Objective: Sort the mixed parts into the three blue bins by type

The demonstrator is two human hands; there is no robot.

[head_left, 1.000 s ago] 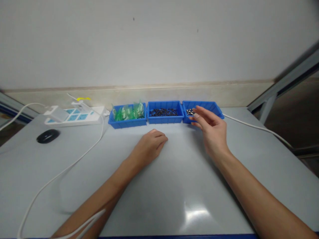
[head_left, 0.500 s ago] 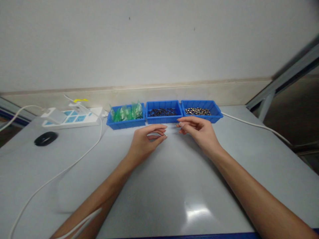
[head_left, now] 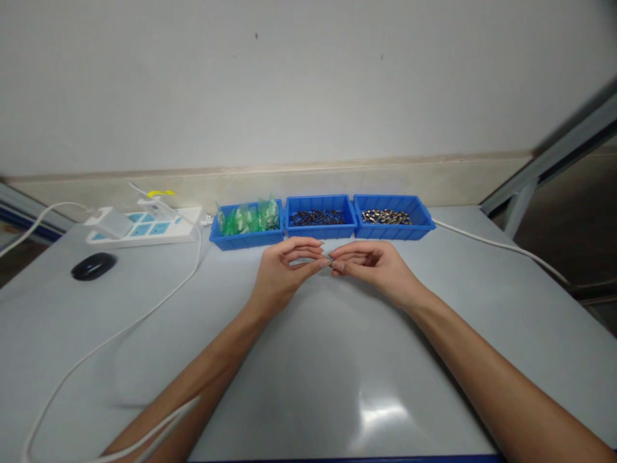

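Above the middle of the table, the fingertips of my left hand (head_left: 279, 273) and my right hand (head_left: 383, 267) meet. Thumb and fingers of the left are pinched together, and so are those of the right. Whatever sits between them is too small to name. Just behind the hands stand three blue bins. The left bin (head_left: 248, 240) holds green-and-clear plastic packets (head_left: 245, 218). Dark screw-like pieces (head_left: 315, 217) lie in the middle bin (head_left: 321, 231). The right bin (head_left: 398, 232) contains shiny small metal parts (head_left: 385, 217).
A white power strip (head_left: 144, 238) with plugged-in adapters lies at the back left, with a black mouse (head_left: 94, 266) in front. One white cable (head_left: 144, 316) runs forward across the table to my left forearm; another cable (head_left: 501, 245) runs right from the bins.
My right hand has moved left and slightly nearer, away from the right bin, so its fingertips now meet those of my left hand. The left hand has barely moved.
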